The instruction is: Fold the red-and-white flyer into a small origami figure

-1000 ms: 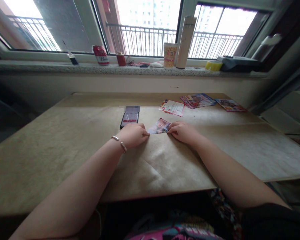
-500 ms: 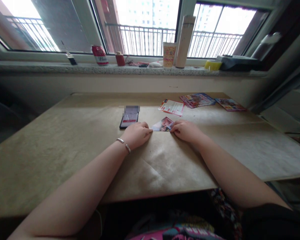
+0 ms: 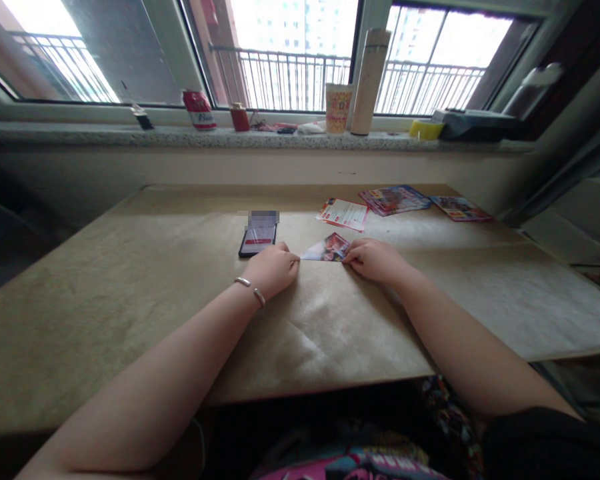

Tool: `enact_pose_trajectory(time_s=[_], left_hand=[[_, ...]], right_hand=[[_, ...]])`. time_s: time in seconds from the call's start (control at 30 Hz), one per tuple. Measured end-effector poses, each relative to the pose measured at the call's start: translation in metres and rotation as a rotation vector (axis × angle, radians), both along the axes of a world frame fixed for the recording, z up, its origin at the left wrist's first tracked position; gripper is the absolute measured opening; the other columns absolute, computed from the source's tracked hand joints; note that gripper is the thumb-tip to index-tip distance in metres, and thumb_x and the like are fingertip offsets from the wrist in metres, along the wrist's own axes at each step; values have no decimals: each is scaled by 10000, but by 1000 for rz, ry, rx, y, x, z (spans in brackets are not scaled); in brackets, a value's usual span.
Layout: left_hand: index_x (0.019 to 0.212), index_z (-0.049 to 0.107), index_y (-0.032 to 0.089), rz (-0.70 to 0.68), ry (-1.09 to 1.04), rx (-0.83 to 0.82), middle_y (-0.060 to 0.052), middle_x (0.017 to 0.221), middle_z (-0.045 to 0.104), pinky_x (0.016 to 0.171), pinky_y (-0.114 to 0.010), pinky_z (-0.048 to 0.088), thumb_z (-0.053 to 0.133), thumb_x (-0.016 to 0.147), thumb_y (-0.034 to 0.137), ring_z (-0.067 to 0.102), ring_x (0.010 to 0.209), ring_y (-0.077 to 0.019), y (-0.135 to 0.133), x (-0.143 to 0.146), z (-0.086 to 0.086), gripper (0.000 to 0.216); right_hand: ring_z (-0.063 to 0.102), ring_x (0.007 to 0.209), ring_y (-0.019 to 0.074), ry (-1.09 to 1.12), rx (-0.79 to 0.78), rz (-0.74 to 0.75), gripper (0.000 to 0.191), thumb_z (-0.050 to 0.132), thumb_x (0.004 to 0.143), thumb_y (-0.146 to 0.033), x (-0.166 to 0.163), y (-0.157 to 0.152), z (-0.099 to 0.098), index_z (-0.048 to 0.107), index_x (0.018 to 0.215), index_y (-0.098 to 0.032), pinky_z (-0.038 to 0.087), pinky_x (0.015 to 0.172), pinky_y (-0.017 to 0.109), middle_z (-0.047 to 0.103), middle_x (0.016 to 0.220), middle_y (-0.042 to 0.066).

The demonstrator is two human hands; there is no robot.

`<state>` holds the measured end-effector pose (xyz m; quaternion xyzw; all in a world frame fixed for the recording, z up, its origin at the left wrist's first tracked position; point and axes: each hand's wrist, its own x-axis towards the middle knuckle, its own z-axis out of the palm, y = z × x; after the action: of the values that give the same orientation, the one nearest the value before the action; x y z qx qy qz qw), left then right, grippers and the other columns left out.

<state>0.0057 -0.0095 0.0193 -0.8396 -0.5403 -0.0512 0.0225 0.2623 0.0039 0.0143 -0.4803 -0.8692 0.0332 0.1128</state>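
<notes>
A small piece of printed paper, folded to a triangle with its point away from me, lies flat on the table between my hands. Its long straight edge faces me. My left hand, a silver bracelet on its wrist, is closed with the fingertips at the paper's left corner. At the right corner, my right hand pinches the paper between thumb and fingers. Just beyond my left hand a phone lies face up, its screen lit and partly blurred out.
Behind the paper lie white printed sheets, a pile of colourful leaflets and another leaflet stack. The windowsill holds a red can, a paper cup, a tall bottle and yellow tape.
My left hand has slid slightly left along the paper's near edge, so more of its left corner shows. My right hand has barely moved.
</notes>
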Motion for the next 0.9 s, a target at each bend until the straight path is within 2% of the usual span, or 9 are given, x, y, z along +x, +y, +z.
enact_pose_trajectory(time_s=[0.27, 0.4, 0.5, 0.6, 0.67, 0.9], left_hand=[[868, 750, 166, 63, 38, -42, -103, 945, 649, 696, -293, 467, 389, 909, 325, 624, 818, -203, -2, -2, 8, 397], [916, 722, 155, 34, 6, -14, -94, 942, 650, 735, -292, 475, 408, 910, 308, 631, 845, -203, 0, -4, 4, 350], [1054, 658, 143, 19, -70, 61, -99, 1042, 639, 768, -295, 486, 459, 903, 331, 630, 881, -203, 1, -3, -2, 313], [1140, 624, 164, -166, -134, 122, -87, 1131, 640, 893, -321, 472, 476, 908, 270, 604, 981, -205, 3, 1, -8, 295], [1123, 636, 161, -282, -160, 136, -85, 1144, 653, 942, -342, 457, 469, 918, 233, 588, 1025, -210, 4, 4, -12, 273], [1053, 668, 191, -394, -199, 78, -54, 1098, 683, 941, -321, 462, 511, 927, 303, 603, 1019, -189, 6, 13, -18, 230]], right_hand=[[631, 934, 180, -7, 2, 5, 256, 527, 815, -158, 1, 0, 0, 754, 872, -263, 463, 764, 269, 712, 1026, 13], [614, 919, 192, 1, 46, 7, 200, 532, 825, -192, -1, -2, -1, 725, 866, -231, 453, 761, 280, 701, 980, 39], [596, 940, 200, 7, 75, 43, 168, 538, 833, -201, -3, -2, -3, 704, 858, -211, 442, 807, 293, 697, 972, 59], [589, 930, 202, 26, 92, 61, 152, 552, 839, -225, -5, 0, -7, 695, 885, -206, 437, 829, 305, 697, 959, 67], [589, 910, 202, 50, 93, 66, 158, 567, 838, -248, -8, 0, -10, 691, 927, -206, 438, 820, 308, 696, 945, 67], [602, 920, 185, 134, 46, 144, 159, 585, 822, -223, -18, -1, -14, 689, 941, -207, 430, 813, 283, 696, 960, 62]])
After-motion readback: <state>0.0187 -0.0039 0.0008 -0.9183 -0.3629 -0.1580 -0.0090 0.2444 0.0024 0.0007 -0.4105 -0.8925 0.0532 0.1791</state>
